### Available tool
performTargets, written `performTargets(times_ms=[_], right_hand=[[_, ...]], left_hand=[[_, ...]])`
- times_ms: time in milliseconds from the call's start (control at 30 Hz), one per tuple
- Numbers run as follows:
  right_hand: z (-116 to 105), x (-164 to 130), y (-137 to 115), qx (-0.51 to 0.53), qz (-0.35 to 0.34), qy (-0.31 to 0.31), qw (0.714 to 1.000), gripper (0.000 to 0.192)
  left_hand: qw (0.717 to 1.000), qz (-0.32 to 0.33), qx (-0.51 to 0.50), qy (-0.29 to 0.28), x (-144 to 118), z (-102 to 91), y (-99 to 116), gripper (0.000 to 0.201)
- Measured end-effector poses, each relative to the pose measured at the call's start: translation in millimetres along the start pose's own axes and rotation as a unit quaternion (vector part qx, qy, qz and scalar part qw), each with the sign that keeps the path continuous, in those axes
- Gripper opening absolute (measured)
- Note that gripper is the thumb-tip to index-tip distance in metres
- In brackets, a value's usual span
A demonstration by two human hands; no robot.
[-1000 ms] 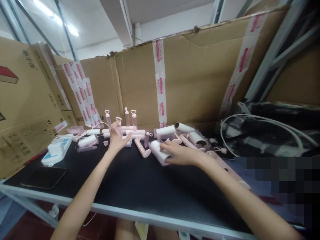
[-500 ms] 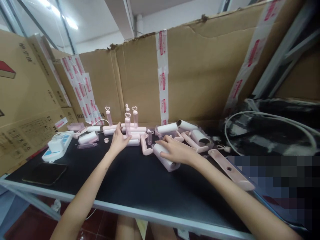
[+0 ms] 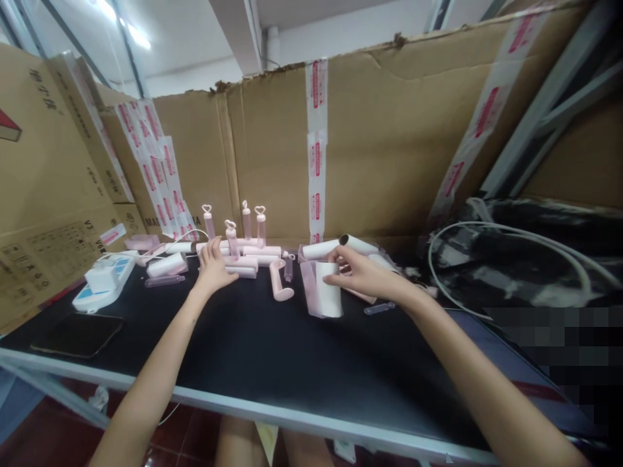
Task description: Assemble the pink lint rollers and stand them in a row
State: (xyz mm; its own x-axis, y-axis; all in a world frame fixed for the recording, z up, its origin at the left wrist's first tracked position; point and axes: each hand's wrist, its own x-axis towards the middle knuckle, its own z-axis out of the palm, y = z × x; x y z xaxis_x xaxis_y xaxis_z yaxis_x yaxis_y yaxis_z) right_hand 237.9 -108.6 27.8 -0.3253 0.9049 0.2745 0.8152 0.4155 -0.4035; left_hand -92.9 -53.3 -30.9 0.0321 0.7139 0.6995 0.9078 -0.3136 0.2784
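My left hand (image 3: 213, 269) grips the left end of a pink-and-white block (image 3: 246, 267), thumb in front and fingers behind. A clear pink tube with a heart-shaped top (image 3: 232, 239) stands upright on that block. My right hand (image 3: 365, 269) pinches the upper rim of a white cylinder (image 3: 329, 292) in a translucent pink sleeve, held nearly upright over the black tabletop. Between the hands lies a curved pink part (image 3: 279, 282). Behind it are more pink pieces (image 3: 263, 251) and another heart-topped tube (image 3: 261, 226).
White cylinders (image 3: 324, 249) lie behind my right hand, with a clear tube (image 3: 379, 309) in front. At the left are a power strip (image 3: 104, 285) and a phone (image 3: 78, 335). Cardboard (image 3: 389, 143) walls the back; a white cable (image 3: 431, 250) loops at the right.
My left hand has shifted left, and the block and its heart-topped tube moved with it. My right hand has tipped the lying white cylinder upright. The long pink strip at the right no longer shows.
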Motion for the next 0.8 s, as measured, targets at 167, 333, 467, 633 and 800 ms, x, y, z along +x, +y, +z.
performTargets(times_ms=[167,333,467,633,800], right_hand=[[-4.1,3.4,10.0,0.104,0.049,0.014,0.993,0.03],[-18.7,-5.1,-0.3,0.263,0.011,0.057,0.963,0.038],[-14.5,-16.4,-27.1,0.328,-0.058,0.013,0.943,0.038],[13.9,-3.8,-19.8,0.308,-0.117,0.021,0.944,0.026],[37.5,22.7,21.1,0.003,-0.099,-0.036,0.994,0.022]], left_hand=[[0.98,0.127,-0.15,0.012,-19.0,-8.1,68.8,0.029],[0.897,0.173,-0.312,-0.262,-54.8,11.0,106.3,0.079],[0.799,0.072,-0.54,-0.255,-61.2,17.3,114.2,0.092],[0.686,-0.014,-0.64,-0.346,-60.5,15.4,118.7,0.068],[0.697,-0.021,-0.609,-0.379,-71.6,22.6,116.0,0.069]])
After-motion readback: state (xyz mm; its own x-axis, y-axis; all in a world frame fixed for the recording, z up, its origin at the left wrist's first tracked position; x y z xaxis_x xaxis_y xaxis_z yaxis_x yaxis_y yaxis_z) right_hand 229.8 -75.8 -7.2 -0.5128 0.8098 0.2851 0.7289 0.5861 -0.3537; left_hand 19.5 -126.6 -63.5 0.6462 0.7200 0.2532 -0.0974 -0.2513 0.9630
